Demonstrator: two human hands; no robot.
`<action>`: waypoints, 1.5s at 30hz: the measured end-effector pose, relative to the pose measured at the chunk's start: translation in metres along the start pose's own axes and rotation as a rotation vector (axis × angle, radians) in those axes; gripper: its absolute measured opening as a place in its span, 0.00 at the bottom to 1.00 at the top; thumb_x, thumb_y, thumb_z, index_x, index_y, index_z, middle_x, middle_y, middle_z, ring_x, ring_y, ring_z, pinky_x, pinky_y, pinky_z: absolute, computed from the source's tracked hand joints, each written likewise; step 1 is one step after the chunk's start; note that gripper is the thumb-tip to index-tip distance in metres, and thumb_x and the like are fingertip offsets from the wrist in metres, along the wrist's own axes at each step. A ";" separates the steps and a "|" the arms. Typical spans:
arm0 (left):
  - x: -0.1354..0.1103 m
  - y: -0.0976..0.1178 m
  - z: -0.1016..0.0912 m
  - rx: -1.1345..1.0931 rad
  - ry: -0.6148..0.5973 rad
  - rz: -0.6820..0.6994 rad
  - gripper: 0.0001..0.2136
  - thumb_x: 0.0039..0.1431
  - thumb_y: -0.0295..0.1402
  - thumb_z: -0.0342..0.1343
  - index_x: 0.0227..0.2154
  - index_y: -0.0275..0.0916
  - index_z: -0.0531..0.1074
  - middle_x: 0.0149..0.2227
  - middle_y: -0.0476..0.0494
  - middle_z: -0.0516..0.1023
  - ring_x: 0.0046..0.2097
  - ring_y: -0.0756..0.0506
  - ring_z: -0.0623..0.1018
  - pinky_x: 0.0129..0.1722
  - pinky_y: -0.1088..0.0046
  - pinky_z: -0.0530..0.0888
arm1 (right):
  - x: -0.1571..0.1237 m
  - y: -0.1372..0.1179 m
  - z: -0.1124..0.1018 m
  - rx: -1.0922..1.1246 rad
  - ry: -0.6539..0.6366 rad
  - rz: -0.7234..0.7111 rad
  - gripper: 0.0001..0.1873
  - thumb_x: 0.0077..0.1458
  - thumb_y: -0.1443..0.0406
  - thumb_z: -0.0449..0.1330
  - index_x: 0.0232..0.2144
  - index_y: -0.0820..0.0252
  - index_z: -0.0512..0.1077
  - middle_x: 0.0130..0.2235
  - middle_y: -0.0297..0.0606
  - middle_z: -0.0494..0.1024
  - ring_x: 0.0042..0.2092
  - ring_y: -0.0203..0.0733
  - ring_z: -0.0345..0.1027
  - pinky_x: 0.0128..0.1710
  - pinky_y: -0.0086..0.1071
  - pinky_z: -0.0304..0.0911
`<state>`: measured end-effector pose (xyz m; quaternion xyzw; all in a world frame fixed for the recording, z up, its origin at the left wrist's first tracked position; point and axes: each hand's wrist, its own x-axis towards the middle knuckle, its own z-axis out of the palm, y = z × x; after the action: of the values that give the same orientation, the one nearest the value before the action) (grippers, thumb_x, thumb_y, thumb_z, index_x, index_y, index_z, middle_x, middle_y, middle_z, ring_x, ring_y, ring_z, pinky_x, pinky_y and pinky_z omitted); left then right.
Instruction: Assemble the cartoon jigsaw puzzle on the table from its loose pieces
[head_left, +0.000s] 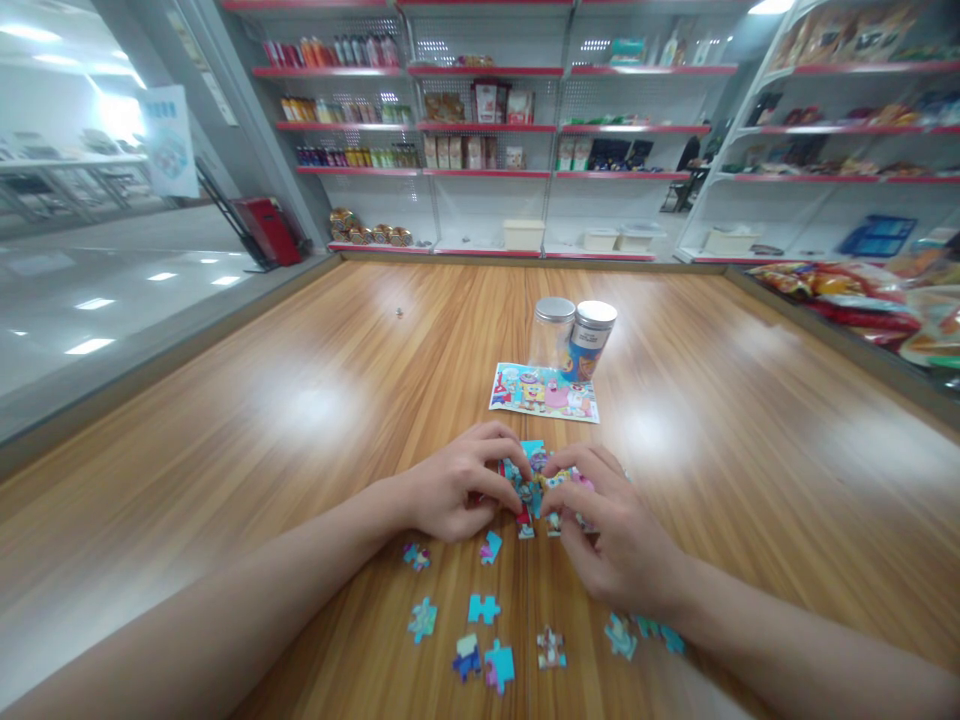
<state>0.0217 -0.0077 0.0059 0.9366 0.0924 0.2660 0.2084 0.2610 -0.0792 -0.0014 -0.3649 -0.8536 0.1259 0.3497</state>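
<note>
My left hand (457, 482) and my right hand (615, 530) meet over a small cluster of joined jigsaw puzzle pieces (534, 490), their fingers curled onto it from both sides and hiding much of it. Several loose blue and pink pieces, such as one (484, 608) and another (499, 667), lie below the hands. A printed picture card (544, 393) lies flat beyond the cluster. Behind the card stand a clear canister with a silver lid (553, 335) and a blue canister with a silver lid (590, 345), touching each other.
The pieces lie on a wide wood-grain table (262, 420). A tiny object (399, 312) sits far out on it. White shelves with red edges (480, 130) hold packaged goods behind the table. Colourful snack bags (840, 300) lie beyond the right edge.
</note>
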 end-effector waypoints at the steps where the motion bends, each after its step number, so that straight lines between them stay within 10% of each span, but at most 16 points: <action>1: 0.000 0.000 0.000 0.000 0.003 0.005 0.15 0.47 0.21 0.54 0.35 0.43 0.79 0.46 0.41 0.78 0.49 0.39 0.73 0.54 0.53 0.73 | 0.000 0.000 0.000 0.006 -0.012 -0.016 0.18 0.49 0.79 0.56 0.38 0.55 0.73 0.49 0.44 0.70 0.52 0.53 0.64 0.51 0.50 0.64; 45: 0.001 0.000 0.001 -0.028 -0.012 -0.001 0.18 0.46 0.19 0.52 0.38 0.42 0.79 0.44 0.41 0.78 0.49 0.39 0.74 0.53 0.55 0.73 | 0.001 -0.003 -0.002 -0.015 -0.140 -0.091 0.12 0.50 0.78 0.57 0.31 0.58 0.74 0.47 0.43 0.70 0.53 0.52 0.64 0.51 0.48 0.64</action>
<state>0.0227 -0.0078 0.0057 0.9352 0.0879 0.2614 0.2224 0.2602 -0.0806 0.0019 -0.3186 -0.8926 0.1289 0.2917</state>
